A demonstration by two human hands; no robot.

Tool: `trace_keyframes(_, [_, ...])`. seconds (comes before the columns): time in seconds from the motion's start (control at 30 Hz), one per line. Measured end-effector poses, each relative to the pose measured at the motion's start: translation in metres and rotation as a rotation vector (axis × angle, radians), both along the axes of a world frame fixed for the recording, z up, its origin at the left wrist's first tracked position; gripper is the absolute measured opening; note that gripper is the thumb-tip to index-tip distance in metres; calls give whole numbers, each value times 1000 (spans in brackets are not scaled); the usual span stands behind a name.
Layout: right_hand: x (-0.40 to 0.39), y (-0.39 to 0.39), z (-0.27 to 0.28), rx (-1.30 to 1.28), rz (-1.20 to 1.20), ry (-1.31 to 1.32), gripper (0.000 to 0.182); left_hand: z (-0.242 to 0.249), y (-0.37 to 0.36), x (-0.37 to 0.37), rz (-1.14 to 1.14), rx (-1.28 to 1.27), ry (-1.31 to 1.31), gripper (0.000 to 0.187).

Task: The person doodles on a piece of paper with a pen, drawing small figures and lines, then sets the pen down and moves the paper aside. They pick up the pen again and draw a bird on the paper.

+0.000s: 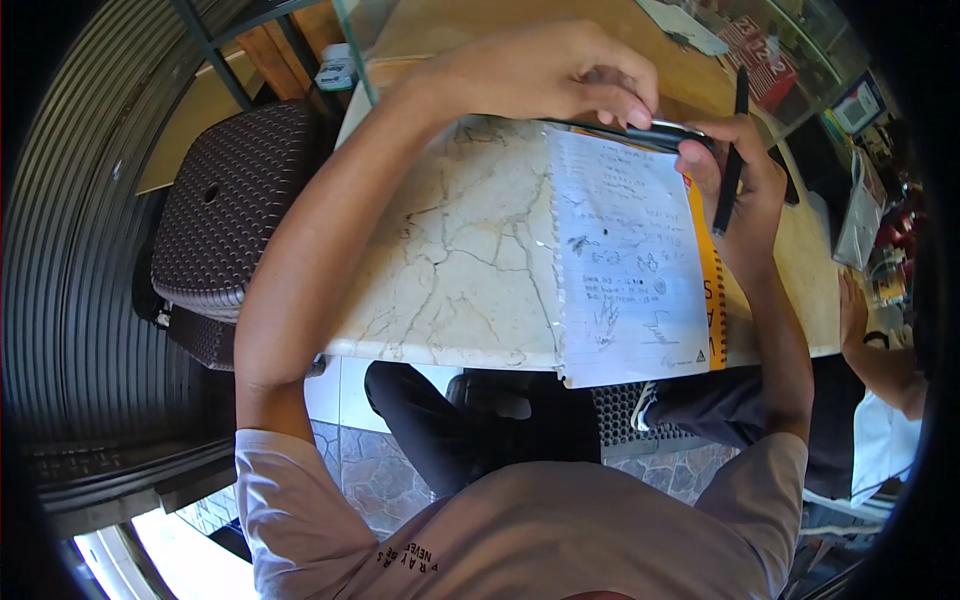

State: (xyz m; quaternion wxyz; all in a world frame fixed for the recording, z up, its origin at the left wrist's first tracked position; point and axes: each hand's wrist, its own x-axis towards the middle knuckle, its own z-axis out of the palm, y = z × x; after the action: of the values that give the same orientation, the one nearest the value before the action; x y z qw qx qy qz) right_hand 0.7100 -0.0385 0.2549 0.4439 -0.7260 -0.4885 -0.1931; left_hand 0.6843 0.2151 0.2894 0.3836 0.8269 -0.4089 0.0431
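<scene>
A small dark elongated object with a silver edge spans the gap between my hands, above the top of a notebook page. My left hand is closed, with its thumb and fingertips pinching the object's left end. My right hand is also closed, its thumb against the right end. Through the right fingers runs a slim black pen-like stick, pointing along the forearm. Below the hands lies an open spiral notebook page covered in handwriting and small sketches. Its orange cover shows along the right side.
The notebook rests on a cracked marble-patterned tabletop and overhangs the front edge. A brown woven-pattern stool stands at left, near a white bottle. Another person's hand rests at the table's right edge. A red calendar-like item lies behind.
</scene>
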Motion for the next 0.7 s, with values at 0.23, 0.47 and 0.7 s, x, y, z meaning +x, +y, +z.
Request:
trace_keyframes(0.23, [1, -2, 1, -31, -58, -113, 16, -6, -5, 1, -44, 22, -11, 19])
trace_keyframes(0.47, [7, 0, -5, -13, -22, 63, 28, -12, -13, 3, -20, -65, -261, 14])
trace_keyframes(0.7, [6, 1, -10, -72, 19, 122, 28, -18, -22, -6, 45, -11, -380, 12])
